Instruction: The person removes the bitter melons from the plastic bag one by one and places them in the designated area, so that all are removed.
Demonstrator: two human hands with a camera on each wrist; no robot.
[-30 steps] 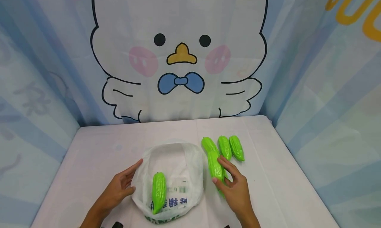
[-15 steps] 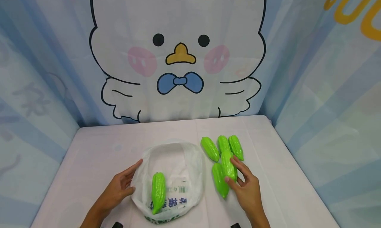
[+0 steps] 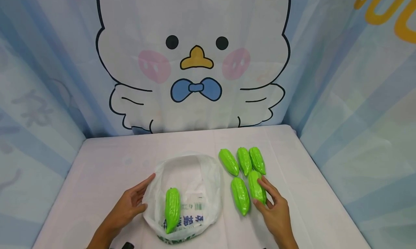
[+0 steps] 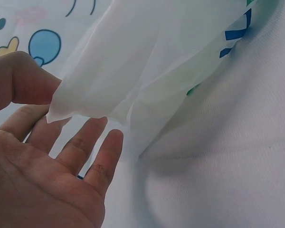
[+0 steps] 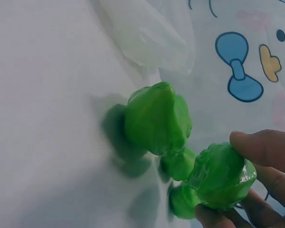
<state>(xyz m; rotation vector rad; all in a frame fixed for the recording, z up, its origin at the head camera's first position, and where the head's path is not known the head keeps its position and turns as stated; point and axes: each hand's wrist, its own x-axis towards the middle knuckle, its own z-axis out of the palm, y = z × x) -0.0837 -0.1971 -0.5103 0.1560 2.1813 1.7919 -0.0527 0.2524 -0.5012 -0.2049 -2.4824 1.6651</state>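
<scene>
My right hand (image 3: 277, 211) grips a bright green, bumpy bitter melon (image 3: 256, 184), thumb on one side and fingers on the other; in the right wrist view the held bitter melon (image 5: 222, 176) is seen end-on. My left hand (image 3: 131, 205) touches the left side of a thin white plastic bag (image 3: 214, 191), its index finger extended and thumb apart. In the left wrist view the bag (image 4: 114, 71) hides some fingertips. One bitter melon (image 3: 172, 210) lies inside the wide-mouthed bag, over blue print. Another bitter melon (image 3: 240, 196) lies just left of the held one.
Behind the held one, three more bitter melons (image 3: 243, 161) lie on the white-covered table (image 3: 110, 158). Cloth curtains with a cartoon bird (image 3: 196, 75) close off the back and sides. Small dark parts show at the bottom edge.
My right hand has moved right, carrying the bitter melon past the one beside the bag, which is now fully uncovered, as are those behind. My left hand and the bag stay put.
</scene>
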